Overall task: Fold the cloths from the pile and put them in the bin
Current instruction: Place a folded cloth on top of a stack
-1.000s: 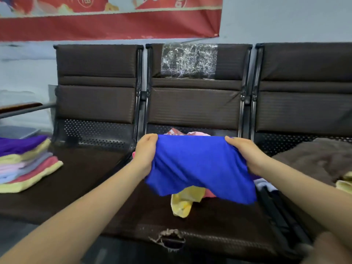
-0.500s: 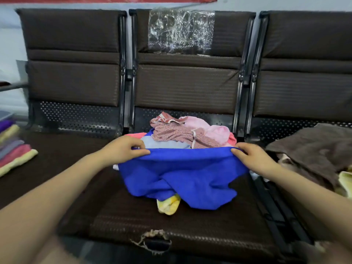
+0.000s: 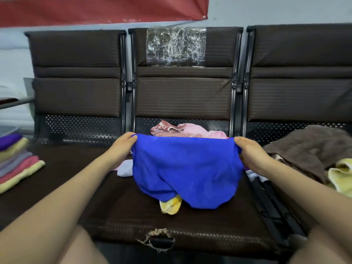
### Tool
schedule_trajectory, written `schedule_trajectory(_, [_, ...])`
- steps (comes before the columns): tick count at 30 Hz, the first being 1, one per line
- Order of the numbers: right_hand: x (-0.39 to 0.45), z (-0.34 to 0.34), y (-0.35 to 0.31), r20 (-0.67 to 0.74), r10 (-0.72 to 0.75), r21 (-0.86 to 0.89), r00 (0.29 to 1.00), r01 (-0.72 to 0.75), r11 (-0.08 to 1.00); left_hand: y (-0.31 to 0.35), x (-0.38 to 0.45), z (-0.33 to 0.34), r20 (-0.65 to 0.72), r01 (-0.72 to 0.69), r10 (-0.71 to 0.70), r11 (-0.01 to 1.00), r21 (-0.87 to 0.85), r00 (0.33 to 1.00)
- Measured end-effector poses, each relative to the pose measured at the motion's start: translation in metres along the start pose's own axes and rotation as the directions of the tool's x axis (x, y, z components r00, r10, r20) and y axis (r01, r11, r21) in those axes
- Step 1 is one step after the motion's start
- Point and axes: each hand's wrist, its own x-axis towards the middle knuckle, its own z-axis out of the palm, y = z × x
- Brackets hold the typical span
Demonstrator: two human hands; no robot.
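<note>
Blue cloth (image 3: 185, 168) hangs between both hands above the middle seat (image 3: 190, 225) of a row of brown seats, as seen in the head view. The left hand (image 3: 122, 147) pinches its upper left corner; the right hand (image 3: 249, 155) pinches the upper right corner, so the top edge is drawn level and the lower part sags in loose folds onto the seat. Behind it, against the seat's back edge, lies the unfolded pile (image 3: 190, 130); a yellow cloth (image 3: 170, 205) shows beneath. A folded stack (image 3: 17, 161) rests at the left seat's far left edge. No bin is identifiable. Step in hand, by judgement: spreading for the first fold. The next move calls for smoothing the cloth, then bringing edges together evenly.
</note>
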Motion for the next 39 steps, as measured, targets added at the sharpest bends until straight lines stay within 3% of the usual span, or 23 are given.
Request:
schedule_trajectory(4, [-0.018, 0.014, -0.041, 0.048, -0.048, 0.265, 0.998, 0.033, 0.964, 0.055, -0.033, 0.012, -0.108, -0.151, 0.124, 0.944, -0.294, 0.986])
schedule_trajectory(8, [-0.048, 0.016, -0.083, 0.142, -0.092, 0.534, 0.986, 0.002, 0.846, 0.104, -0.080, 0.004, -0.062, -0.173, 0.172, 0.763, -0.622, 0.983])
schedule_trajectory(11, [-0.063, 0.018, -0.093, 0.164, -0.087, 0.574, 0.983, -0.024, 0.818, 0.117, -0.098, 0.000, -0.041, -0.150, 0.169, 0.706, -0.693, 0.985])
schedule_trajectory(16, [-0.054, 0.014, -0.086, 0.184, -0.042, 0.531, 0.982, -0.064, 0.845, 0.101, -0.091, -0.006, 0.031, -0.051, 0.097, 0.739, -0.671, 0.995])
schedule_trajectory(18, [-0.040, 0.010, -0.078, 0.171, 0.023, 0.481, 0.985, -0.104, 0.870, 0.087, -0.075, -0.011, -0.023, -0.057, 0.053, 0.832, -0.552, 0.998])
schedule_trajectory(21, [-0.005, 0.004, -0.056, 0.066, 0.091, 0.330, 0.994, -0.108, 0.938, 0.054, -0.031, -0.019, -0.182, -0.107, 0.073, 0.977, -0.185, 0.981])
schedule_trajectory(24, [0.031, -0.001, -0.021, -0.108, -0.060, -0.124, 0.992, 0.046, 0.991, 0.020, 0.004, -0.017, -0.221, -0.141, 0.200, 0.956, 0.257, 0.954])
schedule_trajectory(26, [0.048, -0.004, -0.004, -0.088, -0.177, -0.503, 0.980, 0.109, 0.858, 0.003, 0.022, -0.011, -0.192, -0.140, 0.248, 0.883, 0.448, 0.949])
schedule_trajectory(28, [0.062, -0.010, 0.004, -0.022, -0.234, -0.746, 0.972, 0.140, 0.651, -0.009, 0.033, -0.003, -0.168, -0.129, 0.260, 0.826, 0.548, 0.951])
schedule_trajectory(29, [0.069, -0.012, 0.006, -0.015, -0.242, -0.798, 0.970, 0.134, 0.588, -0.013, 0.039, 0.001, -0.160, -0.125, 0.270, 0.794, 0.595, 0.950])
schedule_trajectory(31, [0.080, -0.011, 0.013, -0.056, -0.259, -0.819, 0.964, 0.104, 0.565, -0.020, 0.048, 0.007, -0.141, -0.107, 0.278, 0.715, 0.690, 0.950])
schedule_trajectory(36, [0.100, 0.000, 0.040, -0.183, -0.228, -0.754, 0.956, 0.012, 0.657, -0.039, 0.070, 0.012, -0.174, -0.031, 0.262, 0.630, 0.776, 0.949])
schedule_trajectory(39, [0.105, 0.003, 0.044, -0.190, -0.195, -0.762, 0.962, -0.019, 0.647, -0.044, 0.071, 0.016, -0.207, 0.057, 0.203, 0.569, 0.820, 0.957])
